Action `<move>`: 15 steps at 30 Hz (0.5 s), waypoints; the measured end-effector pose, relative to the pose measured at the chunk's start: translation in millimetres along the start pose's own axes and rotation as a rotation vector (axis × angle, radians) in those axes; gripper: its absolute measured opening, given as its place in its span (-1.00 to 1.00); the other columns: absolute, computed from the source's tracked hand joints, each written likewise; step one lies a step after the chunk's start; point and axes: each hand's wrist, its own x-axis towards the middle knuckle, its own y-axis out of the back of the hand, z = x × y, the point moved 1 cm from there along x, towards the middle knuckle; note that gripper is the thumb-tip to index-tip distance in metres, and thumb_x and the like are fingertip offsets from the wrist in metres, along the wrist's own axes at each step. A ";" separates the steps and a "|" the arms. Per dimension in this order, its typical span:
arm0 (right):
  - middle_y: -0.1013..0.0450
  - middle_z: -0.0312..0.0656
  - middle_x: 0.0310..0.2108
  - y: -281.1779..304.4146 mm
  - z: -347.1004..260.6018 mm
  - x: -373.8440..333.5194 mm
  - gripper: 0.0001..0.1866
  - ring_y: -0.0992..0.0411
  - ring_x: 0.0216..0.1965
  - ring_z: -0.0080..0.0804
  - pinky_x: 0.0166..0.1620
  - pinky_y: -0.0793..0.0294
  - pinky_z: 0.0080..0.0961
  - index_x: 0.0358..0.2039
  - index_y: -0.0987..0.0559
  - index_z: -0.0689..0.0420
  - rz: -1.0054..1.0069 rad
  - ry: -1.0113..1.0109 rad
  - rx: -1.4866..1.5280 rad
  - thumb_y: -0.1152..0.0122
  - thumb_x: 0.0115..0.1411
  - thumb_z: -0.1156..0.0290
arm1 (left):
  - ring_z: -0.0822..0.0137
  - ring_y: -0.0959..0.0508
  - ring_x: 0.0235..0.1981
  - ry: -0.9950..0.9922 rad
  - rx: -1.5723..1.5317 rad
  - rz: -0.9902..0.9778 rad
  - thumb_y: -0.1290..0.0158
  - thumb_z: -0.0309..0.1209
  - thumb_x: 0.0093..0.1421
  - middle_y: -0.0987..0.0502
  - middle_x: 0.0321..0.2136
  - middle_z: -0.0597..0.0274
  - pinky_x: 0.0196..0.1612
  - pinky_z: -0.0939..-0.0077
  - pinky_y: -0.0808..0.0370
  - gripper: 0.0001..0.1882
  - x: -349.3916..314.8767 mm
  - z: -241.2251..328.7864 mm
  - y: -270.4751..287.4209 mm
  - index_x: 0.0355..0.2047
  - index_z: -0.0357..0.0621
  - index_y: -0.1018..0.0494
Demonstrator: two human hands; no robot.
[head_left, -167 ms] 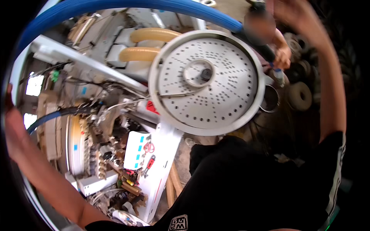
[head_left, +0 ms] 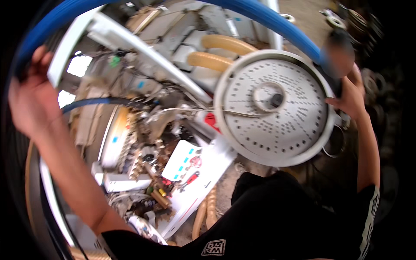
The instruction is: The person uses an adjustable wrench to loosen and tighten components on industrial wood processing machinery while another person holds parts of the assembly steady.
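Observation:
A thick blue hose (head_left: 277,21) arches across the top of the view from far left to right, ending in a dark cuff. At the far left my left hand (head_left: 37,102), blurred, is raised against the hose, with its fingers up beside it and the hose running into its palm. My right hand (head_left: 353,95) grips the dark cuff at the other end, thumb on the left side and fingers on the right. Just left of that hand stands a round grey drum (head_left: 234,151) with a perforated disc (head_left: 299,125) and a raised central ring (head_left: 255,104).
A co-worker's head (head_left: 338,54) is close behind my right hand. Two tan ribbed hoses (head_left: 212,60) lead behind the drum. On the left, a white frame beam (head_left: 147,56) slants over a cluttered machine. A red-handled tool (head_left: 190,178) lies beside a white panel (head_left: 180,160).
The scene has shifted rightward in view. My right hand has come down from the upper right onto the hose's cuff. My left hand shows more fully and higher, against the hose.

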 end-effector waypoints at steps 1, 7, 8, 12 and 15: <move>-0.43 0.04 0.15 -13.3 2.9 -7.0 -0.13 -0.26 0.28 0.07 0.27 -0.27 -0.20 0.26 -0.39 0.12 0.050 -0.079 -0.076 -0.55 -0.09 0.26 | -0.01 -0.63 -0.16 -0.034 0.010 -0.025 0.31 -0.19 0.50 -0.60 -0.12 -0.19 0.07 0.16 -0.55 -0.51 3.9 11.3 -6.1 0.12 -0.40 -0.35; -0.49 -0.15 -0.27 -19.7 8.6 -1.6 -0.55 -0.46 -0.26 -0.27 -0.06 -0.42 -0.45 0.02 -0.47 0.20 0.421 0.064 0.097 -0.38 0.14 0.40 | 0.08 -0.64 -0.21 -0.125 0.095 0.105 0.32 -0.17 0.53 -0.59 -0.11 -0.06 -0.12 0.19 -0.62 -0.56 -11.1 32.8 -56.2 0.10 -0.25 -0.37; -0.47 -0.20 -0.27 -23.0 10.1 4.1 -0.60 -0.43 -0.29 -0.37 -0.11 -0.42 -0.51 0.00 -0.48 0.21 0.417 0.002 0.190 -0.36 0.17 0.42 | 0.08 -0.64 -0.21 -0.151 0.096 0.098 0.32 -0.16 0.54 -0.58 -0.11 -0.04 -0.13 0.19 -0.62 -0.57 -4.3 39.2 -56.0 0.11 -0.23 -0.36; -0.44 -0.33 -0.33 2.6 1.3 25.4 -0.66 -0.38 -0.34 -0.60 -0.23 -0.43 -0.60 -0.02 -0.52 0.24 0.483 -0.064 0.502 -0.35 0.22 0.43 | -0.03 -0.55 -0.04 -0.232 0.108 0.151 0.36 -0.16 0.54 -0.47 0.01 -0.15 0.01 0.04 -0.55 -0.54 21.0 51.7 -60.2 0.14 -0.29 -0.30; -0.45 -0.33 -0.40 29.1 -24.7 44.5 -0.62 -0.39 -0.39 -0.63 -0.27 -0.41 -0.64 -0.01 -0.54 0.23 0.459 -0.168 0.631 -0.37 0.21 0.37 | -0.11 -0.55 -0.05 -0.319 0.213 0.165 0.43 -0.22 0.52 -0.42 0.01 -0.28 0.00 0.02 -0.58 -0.53 51.6 76.0 -50.2 0.20 -0.37 -0.16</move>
